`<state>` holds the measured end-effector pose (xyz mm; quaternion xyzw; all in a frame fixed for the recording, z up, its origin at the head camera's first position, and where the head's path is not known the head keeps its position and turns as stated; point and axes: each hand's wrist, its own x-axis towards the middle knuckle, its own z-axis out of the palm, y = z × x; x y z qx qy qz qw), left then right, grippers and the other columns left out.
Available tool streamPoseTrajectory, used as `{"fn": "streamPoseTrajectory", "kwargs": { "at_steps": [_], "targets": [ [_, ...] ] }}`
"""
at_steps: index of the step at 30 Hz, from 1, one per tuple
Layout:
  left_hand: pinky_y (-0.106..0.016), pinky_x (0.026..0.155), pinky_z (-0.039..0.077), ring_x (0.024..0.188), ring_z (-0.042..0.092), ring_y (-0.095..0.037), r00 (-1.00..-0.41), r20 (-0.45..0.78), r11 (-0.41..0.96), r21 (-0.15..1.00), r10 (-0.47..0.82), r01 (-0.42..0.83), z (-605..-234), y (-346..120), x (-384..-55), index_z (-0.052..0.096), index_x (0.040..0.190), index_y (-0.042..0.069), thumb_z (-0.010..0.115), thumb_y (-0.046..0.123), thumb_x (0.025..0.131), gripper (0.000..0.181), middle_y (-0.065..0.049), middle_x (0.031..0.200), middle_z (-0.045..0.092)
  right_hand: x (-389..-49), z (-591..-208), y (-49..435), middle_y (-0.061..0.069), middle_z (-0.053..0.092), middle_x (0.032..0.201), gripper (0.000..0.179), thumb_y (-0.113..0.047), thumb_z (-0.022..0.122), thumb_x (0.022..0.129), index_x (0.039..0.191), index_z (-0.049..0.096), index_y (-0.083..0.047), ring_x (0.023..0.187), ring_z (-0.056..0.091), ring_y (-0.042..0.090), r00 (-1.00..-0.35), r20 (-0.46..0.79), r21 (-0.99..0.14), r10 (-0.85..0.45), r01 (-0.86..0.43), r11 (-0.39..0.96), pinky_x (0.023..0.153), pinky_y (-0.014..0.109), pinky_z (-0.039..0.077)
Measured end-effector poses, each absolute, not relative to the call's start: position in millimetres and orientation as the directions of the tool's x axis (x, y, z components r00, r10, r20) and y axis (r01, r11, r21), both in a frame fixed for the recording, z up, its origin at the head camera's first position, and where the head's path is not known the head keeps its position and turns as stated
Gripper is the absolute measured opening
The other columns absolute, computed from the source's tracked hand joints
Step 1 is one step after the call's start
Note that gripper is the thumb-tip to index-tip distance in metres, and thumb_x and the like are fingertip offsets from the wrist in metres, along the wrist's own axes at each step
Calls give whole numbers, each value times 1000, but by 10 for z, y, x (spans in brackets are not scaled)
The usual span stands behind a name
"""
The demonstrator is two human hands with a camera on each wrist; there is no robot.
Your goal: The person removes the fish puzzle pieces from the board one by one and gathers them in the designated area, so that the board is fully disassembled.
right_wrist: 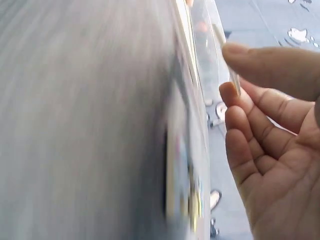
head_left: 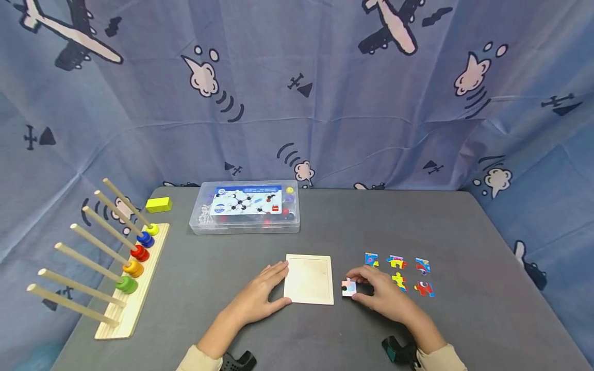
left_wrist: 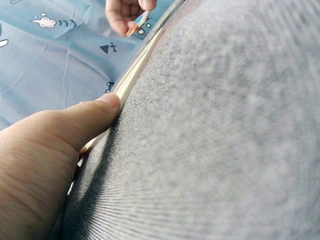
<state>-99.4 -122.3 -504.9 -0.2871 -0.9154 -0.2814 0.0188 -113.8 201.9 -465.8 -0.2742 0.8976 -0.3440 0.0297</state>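
A square, pale wooden puzzle tray (head_left: 308, 280) lies flat on the grey table, its inside bare. My left hand (head_left: 261, 295) rests at the tray's left side, with extended fingertips at the upper left corner and the thumb along the lower edge; in the left wrist view the thumb (left_wrist: 102, 107) touches the tray's rim (left_wrist: 132, 75). Just right of the tray, my right hand (head_left: 378, 292) pinches a light pink and blue jigsaw piece (head_left: 348, 287) between thumb and fingers. Seen edge-on in the right wrist view, that piece (right_wrist: 218, 37) is held off the table.
Several colourful jigsaw pieces (head_left: 423, 265) lie to the right, some partly behind my right hand. A clear plastic case (head_left: 245, 226) and a yellow block (head_left: 159, 204) stand at the back. On the left is a wooden peg stand (head_left: 147, 288) with coloured rings.
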Motion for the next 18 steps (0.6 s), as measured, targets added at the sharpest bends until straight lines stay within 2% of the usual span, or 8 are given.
{"fn": "streamPoseTrajectory", "kwargs": {
  "at_steps": [9, 18],
  "targets": [
    [-41, 117, 28, 140, 34, -22, -835, 196, 679, 502, 515, 536, -5065, -1230, -996, 44, 141, 1, 67, 40, 86, 71, -8, 150, 39, -1020, -4653, 2522, -7, 63, 104, 36, -13, 77, 77, 111, 63, -12, 90, 58, 4, -865, 180, -636, -469, -466, 615, 78, 23, 53],
    [-41, 117, 29, 139, 35, -23, -829, 212, 675, 494, 518, 548, -5083, -1232, -999, 44, 141, 0, 67, 40, 87, 71, -9, 149, 40, -903, -4660, 2962, -2, 65, 101, 36, -16, 78, 77, 110, 64, -11, 88, 56, -3, -919, 169, -624, -357, -381, 682, 77, 7, 47]
  ]
}}
